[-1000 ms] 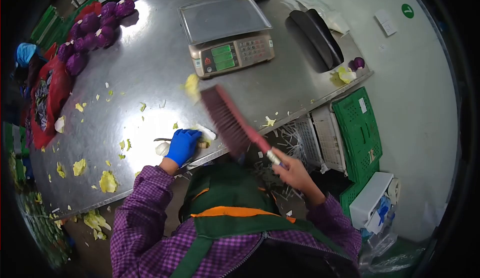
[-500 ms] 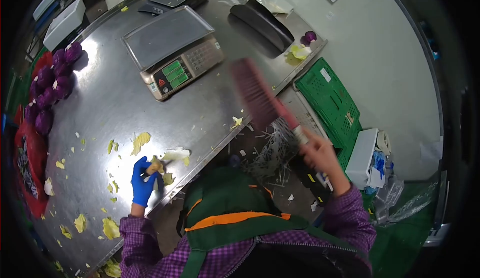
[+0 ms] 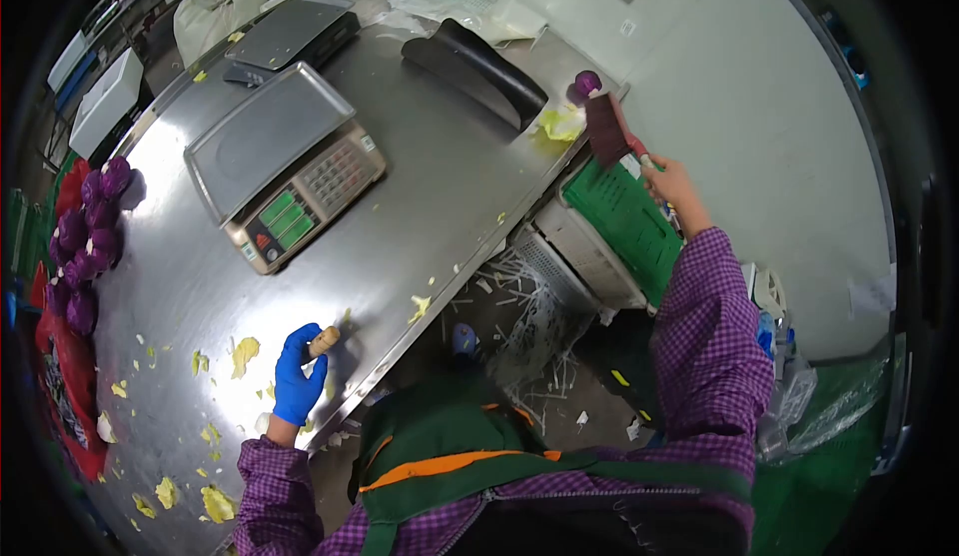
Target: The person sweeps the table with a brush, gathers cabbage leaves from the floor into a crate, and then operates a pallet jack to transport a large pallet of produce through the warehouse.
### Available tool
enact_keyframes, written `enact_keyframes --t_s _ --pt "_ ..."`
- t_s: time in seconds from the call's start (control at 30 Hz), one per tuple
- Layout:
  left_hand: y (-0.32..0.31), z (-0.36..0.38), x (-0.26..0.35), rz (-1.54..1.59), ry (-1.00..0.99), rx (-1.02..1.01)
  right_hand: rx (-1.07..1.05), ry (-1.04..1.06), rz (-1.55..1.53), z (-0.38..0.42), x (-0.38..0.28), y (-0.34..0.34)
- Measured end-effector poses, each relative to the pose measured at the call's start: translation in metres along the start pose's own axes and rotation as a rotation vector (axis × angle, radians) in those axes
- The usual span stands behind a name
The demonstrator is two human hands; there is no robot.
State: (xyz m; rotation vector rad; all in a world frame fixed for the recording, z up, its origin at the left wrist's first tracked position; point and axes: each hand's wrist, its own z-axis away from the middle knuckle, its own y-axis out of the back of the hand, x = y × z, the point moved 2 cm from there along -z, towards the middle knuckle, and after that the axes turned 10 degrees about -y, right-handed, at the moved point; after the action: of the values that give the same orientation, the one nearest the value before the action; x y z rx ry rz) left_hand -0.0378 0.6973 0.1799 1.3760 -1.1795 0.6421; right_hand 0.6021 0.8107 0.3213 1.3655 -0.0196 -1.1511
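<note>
My left hand [image 3: 300, 381], in a blue glove, is closed around a wooden-handled tool [image 3: 324, 341] above the steel table; the rest of the tool is hidden. My bare right hand [image 3: 667, 182] grips the handle of a red brush [image 3: 607, 131] with dark bristles. The brush is at the table's far right corner, beside yellow-green leaves [image 3: 562, 124] and a small purple head [image 3: 585, 83] that looks like red cabbage. Leaf scraps [image 3: 245, 355] lie around my left hand.
A weighing scale [image 3: 270, 146] stands mid-table, with a second scale [image 3: 295, 31] behind it. A black scoop [image 3: 479, 71] lies toward the back. Purple heads [image 3: 102, 246] and a red net bag [image 3: 65, 386] line the left edge. A green crate [image 3: 624, 226] stands beyond the right edge.
My right hand has carried the brush away from me to the table's far corner. My left hand has shifted slightly right with the wooden-handled tool. The view has turned somewhat.
</note>
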Motion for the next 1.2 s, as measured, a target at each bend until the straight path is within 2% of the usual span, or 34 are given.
enact_keyframes --t_s 0.1,0.13,0.17,0.23,0.3,0.37,0.4,0.43,0.5,0.6,0.63,0.7,0.73,0.8,0.83,0.93,1.0,1.1,1.2 --pt "-0.034 -0.023 0.004 0.001 0.002 -0.018 -0.046 -0.033 0.14 -0.037 -0.003 0.014" --pt "-0.04 -0.027 -0.001 0.001 0.044 -0.011 -0.156 0.018 0.239 -0.037 -0.003 0.025" --pt "-0.045 -0.029 -0.006 0.002 0.086 -0.004 -0.265 0.07 0.339 -0.029 -0.008 0.038" --pt "-0.048 -0.028 -0.017 -0.067 0.171 0.058 -0.43 0.028 0.266 0.013 -0.025 0.073" --pt "-0.052 -0.033 -0.018 -0.148 0.274 0.16 -0.506 -0.129 0.195 0.06 -0.047 0.106" --pt "-0.062 -0.039 -0.049 -0.105 0.287 0.333 -0.488 -0.106 0.163 0.063 -0.05 0.124" --pt "-0.069 -0.057 -0.042 -0.166 0.234 0.35 -0.478 -0.084 0.114 0.059 -0.051 0.13" --pt "-0.078 -0.077 -0.034 -0.072 0.249 0.346 -0.48 -0.079 0.118 0.042 -0.047 0.13" --pt "-0.101 -0.111 -0.028 -0.022 0.144 0.317 -0.378 0.012 0.069 -0.016 -0.035 0.118" --pt "-0.126 -0.153 0.029 -0.065 0.085 0.159 -0.363 -0.014 0.07 -0.09 -0.023 0.085" --pt "-0.129 -0.155 0.034 -0.03 0.083 0.121 -0.375 -0.014 0.076 -0.088 -0.024 0.082" --pt "-0.121 -0.142 0.025 -0.066 0.025 0.165 -0.493 0.045 0.355 -0.059 -0.035 0.08" --pt "-0.112 -0.129 0.011 -0.114 0.096 0.181 -0.557 0.051 0.388 -0.029 -0.047 0.091" --pt "-0.096 -0.098 -0.028 -0.035 0.221 0.322 -0.701 -0.102 0.331 0.02 -0.063 0.112" --pt "-0.087 -0.087 -0.038 -0.046 0.303 0.363 -0.702 -0.101 0.336 0.031 -0.066 0.117" --pt "-0.077 -0.087 -0.046 -0.022 0.245 0.436 -0.729 -0.158 0.16 0.041 -0.062 0.118" --pt "-0.078 -0.098 -0.041 -0.002 0.205 0.412 -0.499 0.055 0.17 -0.006 -0.048 0.105" --pt "-0.089 -0.11 -0.024 -0.018 0.138 0.311 -0.411 0.102 0.193 -0.061 -0.042 0.073" --pt "-0.081 -0.09 -0.017 -0.041 0.12 0.244 -0.386 0.02 0.5 -0.061 -0.05 0.05"
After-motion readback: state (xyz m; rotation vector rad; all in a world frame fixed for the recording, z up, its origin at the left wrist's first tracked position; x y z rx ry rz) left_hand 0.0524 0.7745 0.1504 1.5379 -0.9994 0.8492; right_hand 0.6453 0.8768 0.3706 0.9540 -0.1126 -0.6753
